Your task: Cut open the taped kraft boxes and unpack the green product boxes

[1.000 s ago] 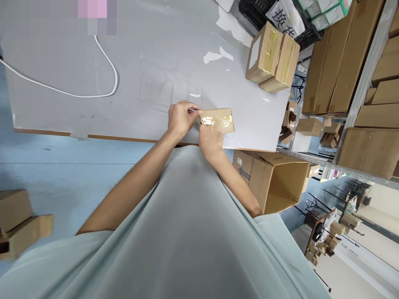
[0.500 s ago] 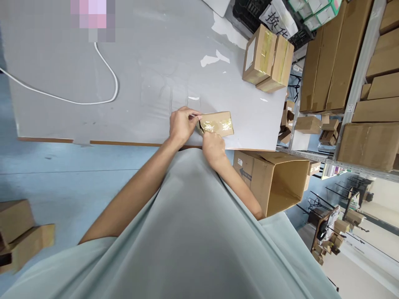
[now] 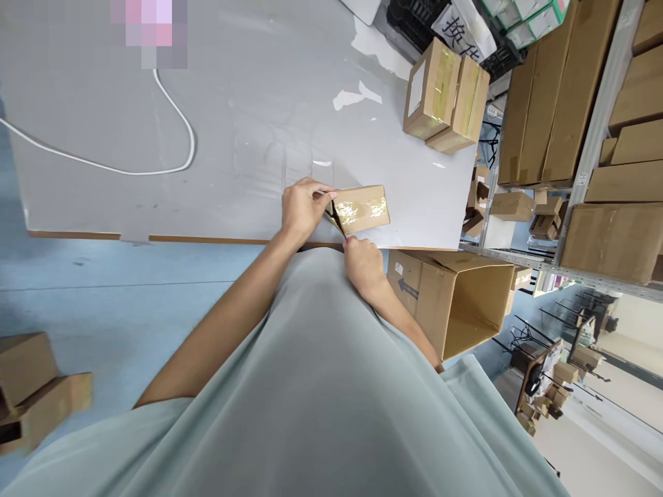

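A small cardboard box (image 3: 361, 208) with shiny clear tape across it lies near the table's front edge. At its left end, my left hand (image 3: 303, 207) pinches the edge or flap between thumb and fingers. A dark gap shows along that end. My right hand (image 3: 364, 264) is closed in a fist just below the box's lower left corner. From it, a slim tool with a red part (image 3: 346, 239) points up towards the gap; its exact kind is too small to make out.
Two taped cartons (image 3: 443, 96) stand on the grey table (image 3: 248, 124) at the back right, beside a black crate (image 3: 411, 24). A white cable (image 3: 193, 141) curves across the left. An open carton (image 3: 435, 297) sits below the right edge, near shelves of boxes.
My right hand has drawn down and slightly right, away from the box, and the slim tool shows more now. My left hand stays at the box's left end.
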A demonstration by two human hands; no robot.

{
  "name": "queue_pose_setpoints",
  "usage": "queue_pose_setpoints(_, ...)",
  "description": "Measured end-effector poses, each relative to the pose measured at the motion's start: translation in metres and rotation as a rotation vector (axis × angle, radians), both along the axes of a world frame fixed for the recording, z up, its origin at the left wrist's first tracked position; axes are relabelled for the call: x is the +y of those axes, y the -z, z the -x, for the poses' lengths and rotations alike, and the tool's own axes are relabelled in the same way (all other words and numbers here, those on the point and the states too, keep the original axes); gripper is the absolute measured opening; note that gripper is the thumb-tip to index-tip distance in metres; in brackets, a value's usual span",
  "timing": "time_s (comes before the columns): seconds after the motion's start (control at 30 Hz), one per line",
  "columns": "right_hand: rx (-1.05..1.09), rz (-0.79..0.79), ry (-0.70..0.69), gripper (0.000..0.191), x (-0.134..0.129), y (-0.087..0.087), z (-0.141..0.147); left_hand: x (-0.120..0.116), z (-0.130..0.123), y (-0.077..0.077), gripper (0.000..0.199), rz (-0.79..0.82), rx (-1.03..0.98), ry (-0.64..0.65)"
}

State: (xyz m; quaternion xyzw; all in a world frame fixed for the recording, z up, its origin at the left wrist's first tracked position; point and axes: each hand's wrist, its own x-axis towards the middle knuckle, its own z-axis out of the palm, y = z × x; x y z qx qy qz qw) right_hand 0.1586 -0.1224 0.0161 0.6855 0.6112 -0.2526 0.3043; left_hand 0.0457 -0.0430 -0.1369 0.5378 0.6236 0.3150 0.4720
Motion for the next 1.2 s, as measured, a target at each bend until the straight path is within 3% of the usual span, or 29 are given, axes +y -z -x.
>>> queue_pose_setpoints(0.2,0.034,-0.183,0.175,0.038,-0.006,-0.025,-0.042,-0.005,-0.019,-0.013,0.03,-0.193,0.076,0.102)
queue_pose_setpoints(0.37,-0.015,-0.312,0.245,0.039,0.01,-0.016,-0.086,-0.011,-0.059,-0.021,0.043,-0.352,0.062,0.412)
queue_pose_setpoints(0.47,-0.004,-0.321,0.233,0.04,0.02,-0.008,-0.1,-0.013,-0.07,-0.018,0.061,-0.364,0.073,0.497)
queue_pose_setpoints(0.77,0.0,-0.255,0.215,0.041,0.05,0.012,-0.098,-0.011,-0.064,-0.014,0.055,-0.374,0.095,0.505)
queue_pose_setpoints(1.2,-0.102,-0.199,0.243,0.039,0.064,0.022,-0.073,-0.012,-0.07,-0.005,0.052,-0.378,0.074,0.487)
